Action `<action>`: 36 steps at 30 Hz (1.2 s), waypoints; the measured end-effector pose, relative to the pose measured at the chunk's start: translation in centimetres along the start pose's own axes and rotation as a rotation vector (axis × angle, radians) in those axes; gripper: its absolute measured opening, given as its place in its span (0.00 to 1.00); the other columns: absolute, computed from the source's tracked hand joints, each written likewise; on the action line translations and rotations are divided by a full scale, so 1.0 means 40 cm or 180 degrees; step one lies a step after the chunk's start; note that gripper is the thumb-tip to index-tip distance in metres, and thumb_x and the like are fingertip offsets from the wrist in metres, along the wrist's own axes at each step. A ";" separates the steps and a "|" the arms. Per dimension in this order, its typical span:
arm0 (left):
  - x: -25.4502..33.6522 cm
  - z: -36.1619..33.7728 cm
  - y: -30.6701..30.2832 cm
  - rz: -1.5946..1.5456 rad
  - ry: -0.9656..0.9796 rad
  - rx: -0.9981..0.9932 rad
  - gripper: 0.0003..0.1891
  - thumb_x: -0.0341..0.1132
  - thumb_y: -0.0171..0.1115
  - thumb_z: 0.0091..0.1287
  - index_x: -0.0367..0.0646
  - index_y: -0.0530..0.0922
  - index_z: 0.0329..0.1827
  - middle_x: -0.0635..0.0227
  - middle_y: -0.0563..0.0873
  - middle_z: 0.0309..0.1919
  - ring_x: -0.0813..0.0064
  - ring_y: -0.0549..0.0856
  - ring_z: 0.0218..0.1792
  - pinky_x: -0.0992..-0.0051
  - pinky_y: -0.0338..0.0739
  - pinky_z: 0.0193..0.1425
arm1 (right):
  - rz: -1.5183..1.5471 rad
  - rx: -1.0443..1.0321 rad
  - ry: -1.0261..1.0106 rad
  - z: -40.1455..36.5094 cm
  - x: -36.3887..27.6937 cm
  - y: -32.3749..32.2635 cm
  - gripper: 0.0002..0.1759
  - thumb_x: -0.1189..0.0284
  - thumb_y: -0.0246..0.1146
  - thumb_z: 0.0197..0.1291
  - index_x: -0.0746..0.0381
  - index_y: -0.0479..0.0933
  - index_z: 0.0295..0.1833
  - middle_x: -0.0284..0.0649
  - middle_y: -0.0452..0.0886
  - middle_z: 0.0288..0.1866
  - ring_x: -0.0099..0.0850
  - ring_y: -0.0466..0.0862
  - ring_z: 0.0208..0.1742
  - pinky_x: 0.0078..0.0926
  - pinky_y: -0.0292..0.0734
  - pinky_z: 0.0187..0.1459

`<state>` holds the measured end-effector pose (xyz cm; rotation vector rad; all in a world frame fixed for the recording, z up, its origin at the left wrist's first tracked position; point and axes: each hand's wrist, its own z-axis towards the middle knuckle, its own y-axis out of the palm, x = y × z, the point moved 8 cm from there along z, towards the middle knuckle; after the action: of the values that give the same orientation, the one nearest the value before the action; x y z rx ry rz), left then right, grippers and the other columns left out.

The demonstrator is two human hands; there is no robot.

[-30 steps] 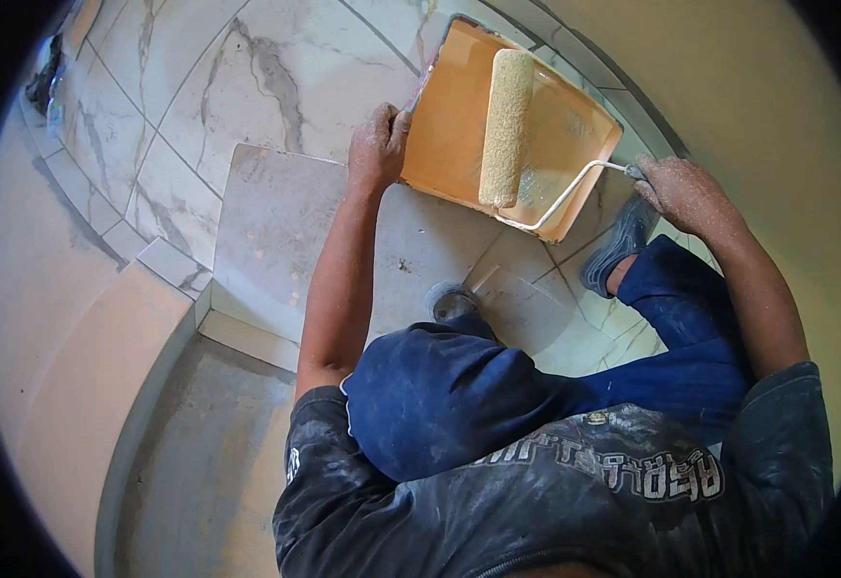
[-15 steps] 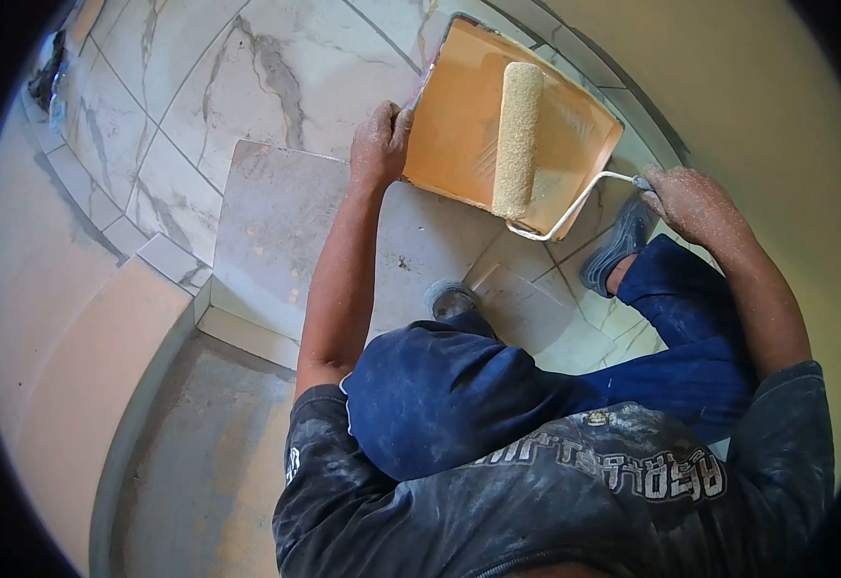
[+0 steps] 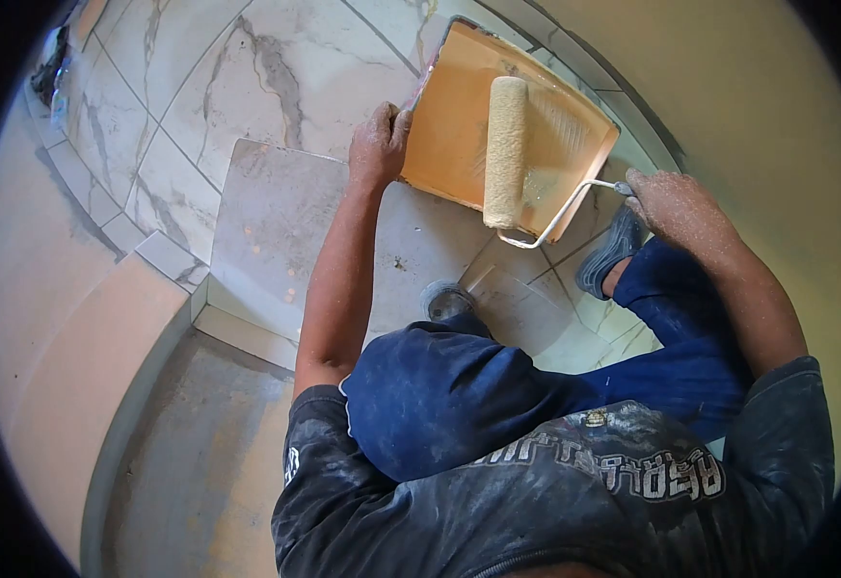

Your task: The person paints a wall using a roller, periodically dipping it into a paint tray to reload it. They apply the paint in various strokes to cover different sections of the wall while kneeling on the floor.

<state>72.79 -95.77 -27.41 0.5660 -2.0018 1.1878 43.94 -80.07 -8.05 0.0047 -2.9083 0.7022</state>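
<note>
A paint tray point(image 3: 446, 72) with pale orange paint in it rests on the tiled floor in front of me. My left hand point(image 3: 380, 144) is closed on the tray's left edge. Across the tray lies a paint roller point(image 3: 506, 152) with a cream, paint-soaked sleeve. My right hand point(image 3: 676, 204) is wrapped round the roller's handle, right of the tray. The bent white wire frame runs from that handle to the sleeve's lower end. Most of the grip is hidden in my fingers.
Marble-look tiles point(image 3: 218, 82) cover the floor, with a dusty grey board point(image 3: 280, 207) near the tray. A yellowish wall point(image 3: 758, 106) curves along the right. Down at the left is a lower grey floor point(image 3: 184, 433) beside a tiled step edge. My shoes point(image 3: 613, 252) are close to the tray.
The roller has moved a little left and down across the tray, and my right hand has shifted left with it. My left hand stays on the tray's edge.
</note>
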 end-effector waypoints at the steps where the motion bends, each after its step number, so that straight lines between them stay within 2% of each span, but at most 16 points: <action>1: 0.001 0.000 -0.001 -0.0022 0.0015 0.0012 0.18 0.48 0.56 0.72 0.40 0.77 0.39 0.47 0.83 0.29 0.41 0.82 0.34 0.52 0.75 0.38 | 0.0047 0.0003 -0.0044 0.004 -0.006 -0.006 0.15 0.63 0.58 0.70 0.63 0.74 0.51 0.56 0.84 0.42 0.57 0.83 0.46 0.55 0.77 0.48; 14: -0.001 -0.006 0.002 -0.0011 -0.0082 -0.0059 0.18 0.49 0.56 0.72 0.40 0.78 0.39 0.46 0.84 0.31 0.41 0.83 0.36 0.52 0.75 0.40 | 0.0703 0.0043 -0.0290 0.027 -0.024 -0.016 0.17 0.60 0.56 0.71 0.64 0.73 0.53 0.58 0.82 0.45 0.57 0.81 0.50 0.55 0.74 0.51; 26: 0.007 -0.007 0.002 -0.0010 -0.0025 -0.0008 0.18 0.48 0.57 0.72 0.39 0.78 0.39 0.47 0.84 0.31 0.43 0.84 0.37 0.52 0.75 0.40 | 0.0596 0.0195 -0.0170 0.094 -0.041 -0.012 0.20 0.58 0.52 0.74 0.63 0.74 0.56 0.58 0.83 0.47 0.56 0.82 0.50 0.54 0.75 0.52; 36: 0.004 -0.002 0.009 0.0006 0.0019 -0.0123 0.18 0.49 0.56 0.73 0.40 0.79 0.40 0.48 0.85 0.31 0.44 0.84 0.36 0.53 0.76 0.40 | 0.0552 0.0182 -0.0214 0.106 -0.068 -0.054 0.19 0.57 0.53 0.73 0.63 0.75 0.53 0.57 0.83 0.46 0.55 0.82 0.50 0.53 0.75 0.51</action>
<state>72.46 -95.54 -27.45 0.5408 -2.0164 1.1481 46.12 -84.00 -11.20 -0.2243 -2.9772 0.8275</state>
